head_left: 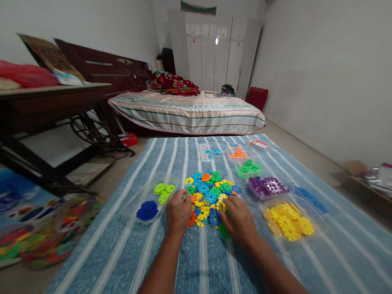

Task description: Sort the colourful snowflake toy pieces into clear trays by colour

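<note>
A heap of mixed coloured plastic snowflake pieces (211, 192) lies on a blue striped cloth (196, 253). My left hand (178, 210) rests on the heap's left edge, fingers curled down onto the pieces. My right hand (237, 218) lies on the heap's lower right edge, fingers bent over the pieces. What either hand grips is hidden under the fingers. Clear trays hold sorted pieces: dark blue (147, 210) and lime (163, 191) on the left, yellow (288, 224), purple (267, 187), green (248, 168) and orange (238, 154) on the right.
A bed (186, 112) with a striped cover stands beyond the cloth. A dark wooden sewing table (52, 102) is at the left. A colourful bag of toys (52, 232) lies on the floor at lower left. White wardrobes (214, 53) fill the back wall.
</note>
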Available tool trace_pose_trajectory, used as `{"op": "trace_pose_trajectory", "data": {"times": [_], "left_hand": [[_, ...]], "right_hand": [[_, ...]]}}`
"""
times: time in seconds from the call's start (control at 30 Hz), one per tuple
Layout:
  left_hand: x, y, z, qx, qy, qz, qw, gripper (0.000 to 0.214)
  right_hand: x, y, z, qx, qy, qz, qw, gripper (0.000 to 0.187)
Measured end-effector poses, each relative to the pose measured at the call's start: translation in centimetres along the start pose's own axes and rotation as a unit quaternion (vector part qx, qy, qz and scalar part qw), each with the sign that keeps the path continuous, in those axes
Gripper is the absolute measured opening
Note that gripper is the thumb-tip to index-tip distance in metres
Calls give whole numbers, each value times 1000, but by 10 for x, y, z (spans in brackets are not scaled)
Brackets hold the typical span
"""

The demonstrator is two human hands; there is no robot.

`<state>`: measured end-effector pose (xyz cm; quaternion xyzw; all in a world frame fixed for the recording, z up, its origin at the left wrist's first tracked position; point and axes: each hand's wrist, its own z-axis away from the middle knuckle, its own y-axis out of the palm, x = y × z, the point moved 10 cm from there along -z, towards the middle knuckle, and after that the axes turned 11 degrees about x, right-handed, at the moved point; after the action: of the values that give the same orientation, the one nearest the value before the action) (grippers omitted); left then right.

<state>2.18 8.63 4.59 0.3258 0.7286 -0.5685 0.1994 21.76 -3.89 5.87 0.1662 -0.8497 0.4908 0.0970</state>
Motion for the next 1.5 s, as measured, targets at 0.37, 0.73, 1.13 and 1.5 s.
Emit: {"op": "trace_pose_trajectory", "data": {"times": [0.37,0.73,1.13,1.5], "left_hand": [[6,19,2,67,-35,34,997,32],[2,22,2,94,-26,52,994,30],[4,22,6,98,-53,97,989,24],[5,19,6,88,-72,100,989,26]], "right_hand": [[11,35,-24,110,40,16,993,43],[67,31,-7,187,-66,4,980,23],[46,33,-17,226,13,-25,974,11],[81,49,12,254,-87,-23,963,24]]}}
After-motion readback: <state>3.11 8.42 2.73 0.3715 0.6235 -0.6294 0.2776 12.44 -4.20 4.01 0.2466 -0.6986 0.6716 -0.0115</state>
